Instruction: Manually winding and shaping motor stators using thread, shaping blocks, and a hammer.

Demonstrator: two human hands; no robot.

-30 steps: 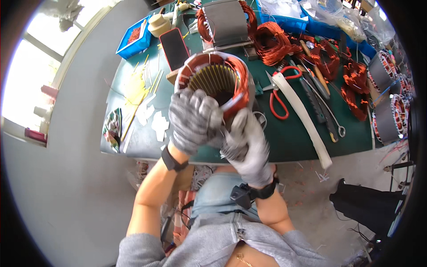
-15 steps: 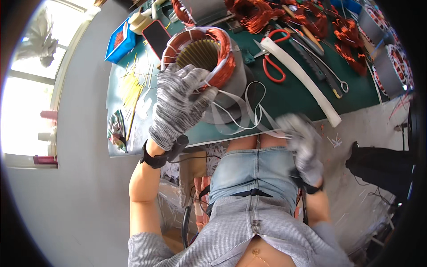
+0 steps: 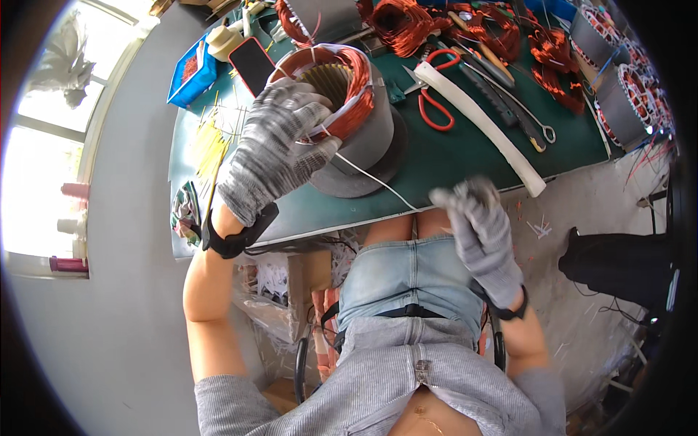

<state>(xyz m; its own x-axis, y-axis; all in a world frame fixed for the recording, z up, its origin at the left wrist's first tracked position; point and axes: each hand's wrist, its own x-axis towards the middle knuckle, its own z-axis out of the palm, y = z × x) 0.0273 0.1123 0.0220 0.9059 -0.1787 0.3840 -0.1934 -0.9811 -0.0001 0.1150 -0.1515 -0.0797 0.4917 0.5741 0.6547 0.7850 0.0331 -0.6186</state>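
Observation:
A grey motor stator (image 3: 374, 134) with copper windings (image 3: 358, 98) stands on a round dark base (image 3: 356, 182) near the table's front edge. My left hand (image 3: 280, 142), in a grey knit glove, grips the near left of its rim, fingers over the winding and thumb outside. From the winding by that thumb, a white lacing cord (image 3: 374, 178) runs straight and taut toward my right. My right hand (image 3: 480, 236), gloved too and a little blurred, is closed on the cord in front of the table edge, above my lap; the cord's last stretch is hard to see.
Right of the stator lie red-handled scissors (image 3: 436, 109), a long white strip (image 3: 483, 127) and several hand tools. Copper coils (image 3: 407, 25) and more stators (image 3: 622, 109) sit farther back. At left are a phone (image 3: 252, 65), a blue bin (image 3: 193, 76) and yellow strips (image 3: 207, 149).
The loose loops of white cord have been drawn out into a straight line. My right hand has turned, its fingers curled; my left hand stays on the stator rim.

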